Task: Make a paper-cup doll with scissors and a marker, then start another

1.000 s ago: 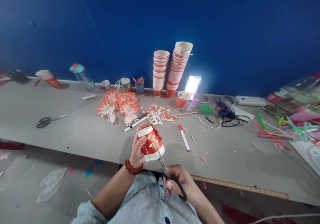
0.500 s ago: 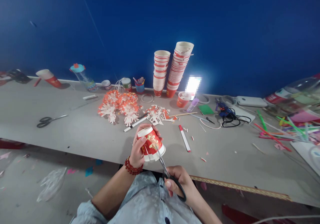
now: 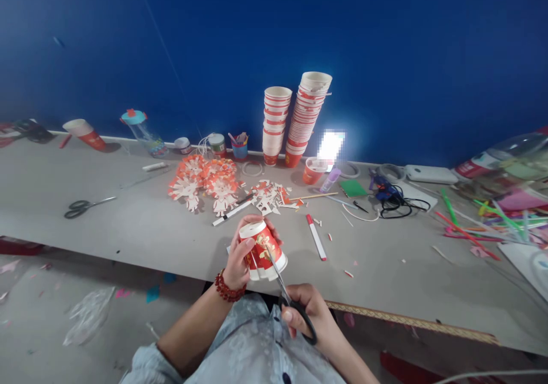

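My left hand is wrapped round a red paper cup with a gold print, held tilted with its white base up and its rim toward me. Slits run up the cup's wall from the rim. In my right hand is a pair of scissors with black handles, their blades on the cup's wall at the rim side. Beyond the cup lie white and red paper scraps and cut-out paper figures with orange fringes.
Two tall stacks of paper cups stand against the blue wall. A red-capped marker lies right of the cup. Another pair of scissors rests at the left. Coloured strips and a glue gun with a black cord lie at the right.
The cup and my left hand have shifted slightly right and toward me. The scissors' blades now look closer together on the cup wall; my right hand has barely moved.
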`<state>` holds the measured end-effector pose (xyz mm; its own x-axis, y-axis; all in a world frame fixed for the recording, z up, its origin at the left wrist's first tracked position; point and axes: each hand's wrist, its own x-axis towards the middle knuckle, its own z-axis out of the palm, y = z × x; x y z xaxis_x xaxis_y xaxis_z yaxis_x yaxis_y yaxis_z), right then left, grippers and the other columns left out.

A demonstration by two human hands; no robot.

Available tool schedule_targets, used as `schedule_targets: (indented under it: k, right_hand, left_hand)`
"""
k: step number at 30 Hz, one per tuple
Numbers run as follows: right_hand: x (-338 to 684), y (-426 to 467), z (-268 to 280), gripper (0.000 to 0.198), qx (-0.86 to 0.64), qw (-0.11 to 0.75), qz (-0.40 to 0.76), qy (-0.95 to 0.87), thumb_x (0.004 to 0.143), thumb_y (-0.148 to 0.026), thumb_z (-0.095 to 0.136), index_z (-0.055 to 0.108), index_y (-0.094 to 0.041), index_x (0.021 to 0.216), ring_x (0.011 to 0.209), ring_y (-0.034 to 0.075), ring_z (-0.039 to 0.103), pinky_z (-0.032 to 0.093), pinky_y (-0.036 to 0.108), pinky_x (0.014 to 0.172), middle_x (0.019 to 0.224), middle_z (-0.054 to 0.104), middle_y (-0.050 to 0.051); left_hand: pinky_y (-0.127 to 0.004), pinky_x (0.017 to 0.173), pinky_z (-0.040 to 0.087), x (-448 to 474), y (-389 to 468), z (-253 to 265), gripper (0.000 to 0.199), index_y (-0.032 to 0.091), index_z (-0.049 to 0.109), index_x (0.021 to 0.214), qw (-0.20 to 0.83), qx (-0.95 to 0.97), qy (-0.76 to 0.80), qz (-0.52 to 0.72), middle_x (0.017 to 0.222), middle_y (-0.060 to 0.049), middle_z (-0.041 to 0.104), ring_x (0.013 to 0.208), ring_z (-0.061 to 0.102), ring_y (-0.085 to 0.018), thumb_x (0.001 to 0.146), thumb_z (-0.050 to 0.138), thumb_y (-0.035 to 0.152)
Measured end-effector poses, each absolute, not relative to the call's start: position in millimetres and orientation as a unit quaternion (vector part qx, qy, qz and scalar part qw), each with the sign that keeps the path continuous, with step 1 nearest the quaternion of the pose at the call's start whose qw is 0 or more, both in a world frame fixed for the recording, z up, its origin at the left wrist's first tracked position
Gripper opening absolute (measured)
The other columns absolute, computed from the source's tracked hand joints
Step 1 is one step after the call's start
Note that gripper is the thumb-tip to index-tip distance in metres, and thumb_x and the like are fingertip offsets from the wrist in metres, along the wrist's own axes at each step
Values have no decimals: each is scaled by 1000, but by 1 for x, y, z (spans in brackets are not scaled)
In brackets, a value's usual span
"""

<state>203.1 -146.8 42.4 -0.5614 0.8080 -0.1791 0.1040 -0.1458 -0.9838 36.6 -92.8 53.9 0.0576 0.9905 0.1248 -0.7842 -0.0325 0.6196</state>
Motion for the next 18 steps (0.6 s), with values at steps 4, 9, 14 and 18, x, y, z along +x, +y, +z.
schedule_targets:
  k: [4, 9, 14, 18]
  right_hand:
    - [203, -147, 41, 67, -397, 264, 651, -590, 69, -83, 54, 41, -19, 54, 38, 7, 34, 19, 21, 39, 44, 37, -5]
    - [202, -147, 41, 67, -396, 269, 654, -586, 68, -82, 55, 42, -18, 53, 37, 7, 36, 21, 21, 39, 43, 38, -5]
    - [200, -145, 42, 66, -393, 274, 655, -584, 70, -81, 55, 45, -18, 55, 38, 7, 36, 21, 21, 39, 43, 42, -4]
    - [200, -144, 42, 66, -407, 270, 654, -578, 67, -82, 57, 45, -18, 55, 37, 7, 35, 20, 20, 38, 42, 40, -4]
  left_hand:
    - [-44, 84, 54, 36, -93, 54, 34, 24, 60, 105, 670, 280, 190, 661, 102, -8, 62, 92, 62, -25, 75, 71, 35]
    - [-42, 86, 54, 37, -94, 53, 35, 23, 58, 106, 663, 302, 187, 659, 103, -7, 61, 93, 62, -23, 76, 69, 36]
    - [-44, 86, 53, 39, -96, 53, 33, 22, 57, 107, 652, 323, 195, 657, 104, -7, 60, 95, 62, -24, 79, 66, 36]
    - [-44, 85, 53, 38, -96, 52, 36, 23, 56, 107, 649, 328, 206, 654, 104, -7, 59, 93, 62, -23, 77, 68, 38]
